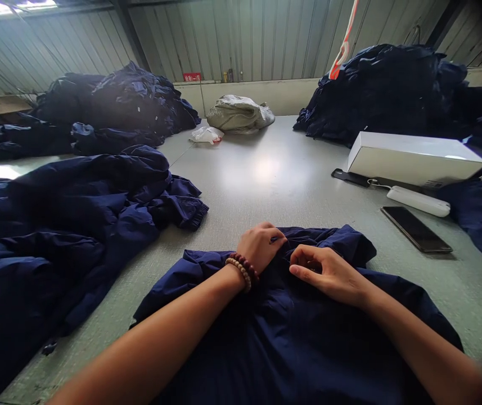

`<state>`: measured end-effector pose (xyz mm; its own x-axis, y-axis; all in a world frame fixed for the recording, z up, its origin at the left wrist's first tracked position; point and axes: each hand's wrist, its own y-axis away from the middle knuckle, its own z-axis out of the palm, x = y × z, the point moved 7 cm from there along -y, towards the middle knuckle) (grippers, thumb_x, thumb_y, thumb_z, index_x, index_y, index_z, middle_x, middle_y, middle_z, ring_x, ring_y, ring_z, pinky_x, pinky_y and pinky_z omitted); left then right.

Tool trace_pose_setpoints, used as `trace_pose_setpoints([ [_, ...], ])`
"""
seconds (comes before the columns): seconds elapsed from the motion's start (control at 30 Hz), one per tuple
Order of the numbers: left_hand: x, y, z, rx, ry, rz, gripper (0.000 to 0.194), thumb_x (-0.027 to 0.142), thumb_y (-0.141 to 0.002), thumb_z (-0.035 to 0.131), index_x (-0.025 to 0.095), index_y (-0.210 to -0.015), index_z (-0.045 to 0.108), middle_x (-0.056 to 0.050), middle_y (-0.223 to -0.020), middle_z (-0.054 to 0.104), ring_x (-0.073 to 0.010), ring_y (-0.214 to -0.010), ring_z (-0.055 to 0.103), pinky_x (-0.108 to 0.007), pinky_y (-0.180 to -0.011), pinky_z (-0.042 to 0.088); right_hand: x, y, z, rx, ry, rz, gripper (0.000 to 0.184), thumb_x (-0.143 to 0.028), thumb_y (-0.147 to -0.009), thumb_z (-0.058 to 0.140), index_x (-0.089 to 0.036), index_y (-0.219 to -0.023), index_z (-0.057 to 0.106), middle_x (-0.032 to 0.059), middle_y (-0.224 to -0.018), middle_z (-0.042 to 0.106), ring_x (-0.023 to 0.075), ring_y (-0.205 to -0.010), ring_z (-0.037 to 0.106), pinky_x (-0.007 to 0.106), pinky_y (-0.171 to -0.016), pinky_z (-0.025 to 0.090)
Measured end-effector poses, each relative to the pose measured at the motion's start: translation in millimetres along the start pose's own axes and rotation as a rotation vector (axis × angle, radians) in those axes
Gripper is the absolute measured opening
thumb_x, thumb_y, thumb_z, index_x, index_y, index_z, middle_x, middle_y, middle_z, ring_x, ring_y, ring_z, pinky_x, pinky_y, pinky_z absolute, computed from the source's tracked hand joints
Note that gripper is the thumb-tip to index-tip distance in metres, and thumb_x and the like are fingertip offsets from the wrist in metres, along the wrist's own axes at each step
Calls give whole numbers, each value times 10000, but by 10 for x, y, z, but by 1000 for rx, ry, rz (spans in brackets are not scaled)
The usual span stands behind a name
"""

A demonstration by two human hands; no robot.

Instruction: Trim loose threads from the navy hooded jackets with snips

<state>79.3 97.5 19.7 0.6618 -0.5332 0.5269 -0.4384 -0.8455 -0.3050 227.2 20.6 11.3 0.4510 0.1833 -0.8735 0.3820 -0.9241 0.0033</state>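
Presently, left hand (261, 246) and right hand (325, 274) pinching navy garment (295, 337) at far edge, hands narrow together; garment extending toward body, lying flat on counter (266, 180).

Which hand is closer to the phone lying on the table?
Right. The right hand, on the navy garment, lies nearer, with the black smartphone off to its side. The left hand is farther away, beyond the right hand.

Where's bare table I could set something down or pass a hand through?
The widest free patch is the grey table at centre, between the navy jacket pile and the white box. A smaller strip lies below the black phone, right of the navy garment. The far corners are crowded with navy heaps.
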Motion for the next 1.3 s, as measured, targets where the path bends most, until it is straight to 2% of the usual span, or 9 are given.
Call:
trace_pose_setpoints([
  [0.2, -592, -77, -92, 228, 616, -415, 222, 407, -929, 785, 188, -887, 777, -28, -742, 721, -160, -661, 678, -283, -635, 558, 90, -26, -63, 10, -70, 29, 361, -577, -1036, 649, -221, -991, 694, 3, -866, 652, 166, -781, 554, 319, -730, 444],
  [0.43, -800, -118, -113, 322, 738, -485, 433, 564, -1004, 645, 167, -831, 635, -103, -963, 731, -167, -718, 714, -275, -540, 597, 173, -46, -78, 19, -105, 59, 399, -614, -1028, 644, -218, -1008, 690, -2, -846, 621, 160, -753, 547, 316, -701, 449],
  [0.6, -694, -99, -169, 324, 701, -437, 179, 245, -952, 726, 161, -1110, 711, -135, -1255, 741, -196, -949, 749, -312, -726, 640, 157, -25, -79, 26, -112, 76, 409, -627, -1020, 652, -219, -1011, 688, -3, -846, 627, 160, -756, 549, 322, -709, 453],
  [0.7, -475, -84, -255, 309, 490, -230, 433, 91, -886, 747, 216, -1298, 703, -102, -1358, 735, -219, -1141, 724, -392, -967, 614, 168, -23, -81, 29, -130, 102, 405, -620, -1014, 663, -216, -1031, 689, -2, -857, 645, 160, -762, 575, 322, -713, 463],
  [0.8, -166, -57, -182, 142, 268, 70, 238, 177, -947, 750, 252, -1171, 778, -60, -1238, 789, -240, -1211, 706, -450, -1115, 549, 201, -32, -90, 36, -157, 139, 407, -607, -1000, 683, -212, -1102, 687, -6, -831, 651, 164, -748, 603, 314, -683, 468],
  [0.9, -8, -1, 43, -129, 146, 228, 312, 257, -956, 779, 261, -1268, 764, -71, -1323, 777, -259, -1280, 703, -446, -1160, 529, 271, -39, -104, 41, -169, 196, 460, -611, -986, 687, -199, -1192, 668, -5, -778, 675, 155, -670, 588, 293, -599, 423],
  [1.03, -25, 50, 208, -283, -18, 220, 535, 404, -960, 781, 225, -1451, 670, -143, -1502, 690, -312, -1411, 643, -501, -1220, 483, 361, -18, -177, 118, -133, 258, 549, -617, -962, 691, -181, -1291, 639, 0, -717, 711, 130, -517, 491, 291, -499, 325],
  [1.2, -73, 68, 184, -261, -150, 134, 697, 562, -951, 744, 191, -1525, 608, -181, -1633, 568, -367, -1526, 526, -554, -1281, 397, 284, 126, -612, 547, 337, 210, 530, -607, -964, 683, -194, -1296, 674, -14, -643, 664, 199, -561, 608, 350, -596, 446],
  [1.3, -102, 8, 41, -185, -115, 74, 676, 571, -933, 759, 166, -1464, 658, -186, -1563, 632, -363, -1468, 573, -523, -1257, 424, 428, 214, -885, 656, 561, 355, 661, -641, -965, 654, -174, -1432, 637, 78, -804, 763, 307, -753, 735, 415, -702, 511],
])
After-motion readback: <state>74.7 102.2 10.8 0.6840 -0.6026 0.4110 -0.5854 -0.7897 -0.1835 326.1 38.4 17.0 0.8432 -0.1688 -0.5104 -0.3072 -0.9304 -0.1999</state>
